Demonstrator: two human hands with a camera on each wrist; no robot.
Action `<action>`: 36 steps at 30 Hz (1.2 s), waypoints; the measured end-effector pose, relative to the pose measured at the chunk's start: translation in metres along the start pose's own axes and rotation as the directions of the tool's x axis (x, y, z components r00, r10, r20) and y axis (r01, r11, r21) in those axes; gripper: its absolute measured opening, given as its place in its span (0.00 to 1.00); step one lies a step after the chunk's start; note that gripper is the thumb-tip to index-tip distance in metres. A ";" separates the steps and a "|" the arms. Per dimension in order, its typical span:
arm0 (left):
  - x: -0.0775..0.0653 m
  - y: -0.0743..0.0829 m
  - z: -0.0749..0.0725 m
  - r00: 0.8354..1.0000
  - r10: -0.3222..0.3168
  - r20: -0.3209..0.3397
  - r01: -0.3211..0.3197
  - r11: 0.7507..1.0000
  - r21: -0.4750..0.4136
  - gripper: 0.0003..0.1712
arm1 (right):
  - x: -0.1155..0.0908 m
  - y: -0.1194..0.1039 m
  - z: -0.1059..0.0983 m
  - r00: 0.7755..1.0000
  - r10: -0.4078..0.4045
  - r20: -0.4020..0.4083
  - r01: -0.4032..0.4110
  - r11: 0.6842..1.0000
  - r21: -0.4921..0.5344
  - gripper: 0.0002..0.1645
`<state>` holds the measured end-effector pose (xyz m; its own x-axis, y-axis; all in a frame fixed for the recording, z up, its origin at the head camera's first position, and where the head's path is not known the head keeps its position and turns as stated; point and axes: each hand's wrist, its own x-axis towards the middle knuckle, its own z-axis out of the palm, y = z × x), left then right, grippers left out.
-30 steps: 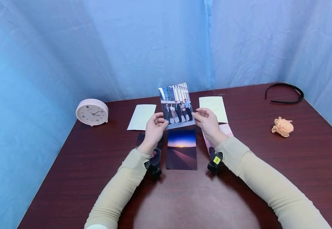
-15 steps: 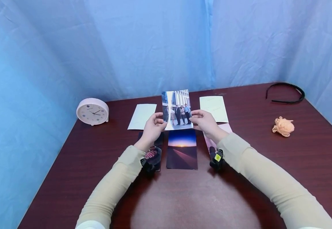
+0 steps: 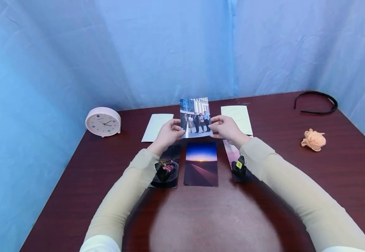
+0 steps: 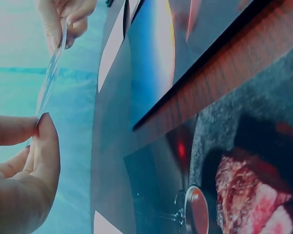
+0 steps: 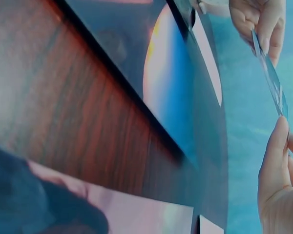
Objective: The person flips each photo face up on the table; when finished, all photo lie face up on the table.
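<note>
Both hands hold up a photo (image 3: 196, 112) of a group of people before a building, above the table. My left hand (image 3: 169, 134) pinches its lower left edge between thumb and fingers. At the lower right edge, my right hand (image 3: 227, 130) pinches it the same way. Each wrist view shows the photo (image 4: 51, 83) nearly edge-on, stretched between the two hands. Below it lies a sunset road photo (image 3: 201, 166). A dark food photo (image 3: 173, 154) is left of that, partly hidden by my left wrist. On the right, my wrist partly covers a pink photo (image 3: 230, 151).
Two white cards (image 3: 158, 128) lie behind the lower row of photos, one on each side. A white round clock (image 3: 103, 121) stands at the back left of the dark table (image 3: 213, 217). A black headband (image 3: 321, 112) and peach yarn (image 3: 314, 140) lie at right. Blue curtains (image 3: 169, 52) hang behind.
The held photo has turned from a slight tilt to nearly straight. It dipped, then rose a little. Both hands have kept hold of it, and more of the food photo shows.
</note>
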<state>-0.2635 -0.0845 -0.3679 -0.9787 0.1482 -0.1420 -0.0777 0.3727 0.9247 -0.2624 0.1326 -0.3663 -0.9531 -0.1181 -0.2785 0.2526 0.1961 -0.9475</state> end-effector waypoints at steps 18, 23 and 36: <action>0.021 -0.008 0.011 0.997 -0.045 0.058 0.031 0.974 0.223 0.31 | 0.025 0.011 -0.014 0.998 -0.054 0.016 0.056 0.926 -0.373 0.23; 0.027 -0.010 0.016 0.997 -0.057 0.059 0.037 0.951 0.306 0.31 | 0.030 0.015 -0.013 1.000 -0.024 0.002 0.022 0.911 -0.411 0.23; 0.034 -0.015 0.019 0.995 -0.097 0.033 0.073 0.901 0.427 0.31 | 0.031 0.015 -0.008 0.999 0.026 0.021 -0.014 0.889 -0.458 0.27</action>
<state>-0.2916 -0.0673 -0.3933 -0.9598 0.1419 -0.2422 -0.0606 0.7377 0.6724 -0.2891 0.1393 -0.3879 -0.9425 -0.1335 -0.3065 0.1613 0.6215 -0.7667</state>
